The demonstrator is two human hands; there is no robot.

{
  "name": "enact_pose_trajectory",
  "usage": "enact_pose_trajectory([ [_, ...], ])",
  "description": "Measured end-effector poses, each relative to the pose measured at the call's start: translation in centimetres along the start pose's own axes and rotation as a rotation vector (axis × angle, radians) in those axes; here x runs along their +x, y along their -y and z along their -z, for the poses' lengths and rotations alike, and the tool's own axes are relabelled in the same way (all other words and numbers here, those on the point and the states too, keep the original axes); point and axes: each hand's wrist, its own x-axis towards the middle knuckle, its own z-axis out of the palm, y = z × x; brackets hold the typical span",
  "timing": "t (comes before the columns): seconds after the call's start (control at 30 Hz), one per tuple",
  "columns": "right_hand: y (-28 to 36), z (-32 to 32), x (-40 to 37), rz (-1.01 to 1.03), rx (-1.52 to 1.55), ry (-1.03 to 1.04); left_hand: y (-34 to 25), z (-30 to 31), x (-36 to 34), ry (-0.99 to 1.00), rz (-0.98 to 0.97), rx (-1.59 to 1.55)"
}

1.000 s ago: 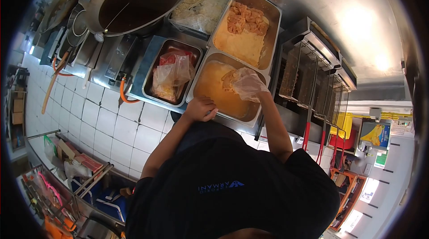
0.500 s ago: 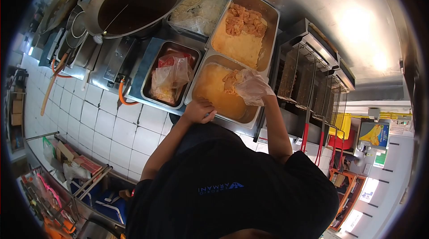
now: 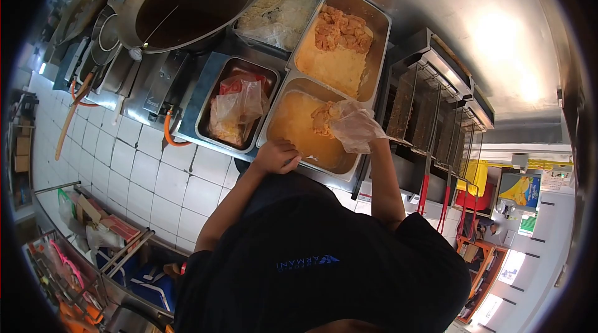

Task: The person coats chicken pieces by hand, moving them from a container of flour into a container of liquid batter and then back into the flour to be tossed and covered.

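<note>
Right hand (image 3: 356, 126), plastic-gloved, touches battered meat (image 3: 322, 120), grip unclear; left hand (image 3: 278, 156) curls at the tray rim (image 3: 331, 172).

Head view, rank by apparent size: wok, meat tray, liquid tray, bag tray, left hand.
1. Wok, though the top edge crops it
2. Meat tray and liquid tray: too alike to rank
3. Bag tray
4. Left hand

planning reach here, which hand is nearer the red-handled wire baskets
Right. The gloved right hand is over the right side of the liquid-filled pan, just left of the wire baskets; the left hand is at that pan's near left corner, farther off.
</note>
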Motion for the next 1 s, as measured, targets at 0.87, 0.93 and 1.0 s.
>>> enact_pose_trajectory([
  [0.87, -1.8, 8.4, 5.5, 0.02, -0.01, -0.03, -0.1, 0.2, 0.3, 0.023, 0.004, 0.009],
  [0.93, -1.5, 10.4, 7.7, -0.041, -0.009, -0.056, 0.0, 0.3, 0.3, 0.04, 0.006, 0.009],
  [1.0, -1.1, 12.3, 10.4, -0.077, -0.074, -0.052, 0.1, 0.2, 0.3, 0.031, 0.004, 0.01],
])
